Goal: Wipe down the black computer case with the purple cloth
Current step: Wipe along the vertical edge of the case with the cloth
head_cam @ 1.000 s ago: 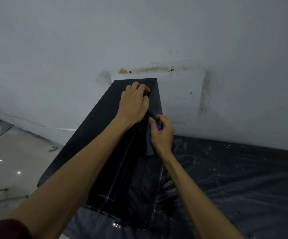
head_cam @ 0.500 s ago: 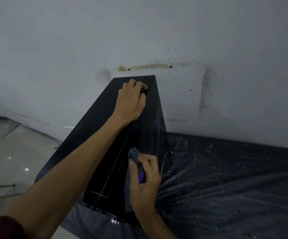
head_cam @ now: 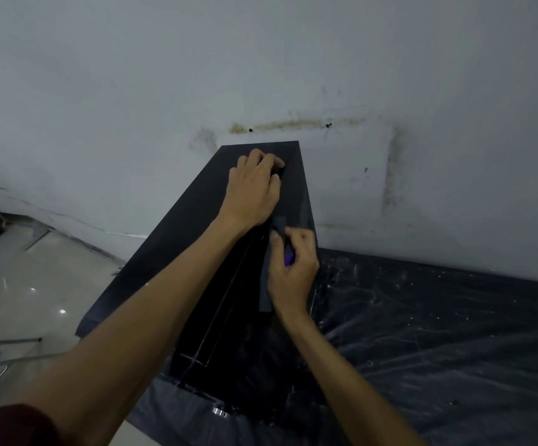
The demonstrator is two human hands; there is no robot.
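Head view: the black computer case (head_cam: 171, 252) stands against the stained wall (head_cam: 132, 91). Its base sits on a crinkled black plastic sheet (head_cam: 438, 333) that spreads out to the right, likely laid there to catch dust. A pale tiled floor (head_cam: 36, 278) shows on the left.

The left hand (head_cam: 254, 188) reaches to the far end of the case, its fingers (head_cam: 261, 159) curled over an edge there and gripping it. I judge this is a brace, so the tall, narrow box does not rock or slide under the rubbing.

The right hand (head_cam: 293, 272) is just nearer, almost touching the left wrist. Its fingers are closed around the bunched purple cloth (head_cam: 288, 259). A bright purple fold shows between them, and a duller flap pokes out at the far end, pressed against the glossy dark face of the case. Bunching the cloth gives a firm pad to push with.

The wipe looks to be in mid stroke on that face, with the near, lower part yet to be covered. The likely risk is the cloth slipping off the right edge
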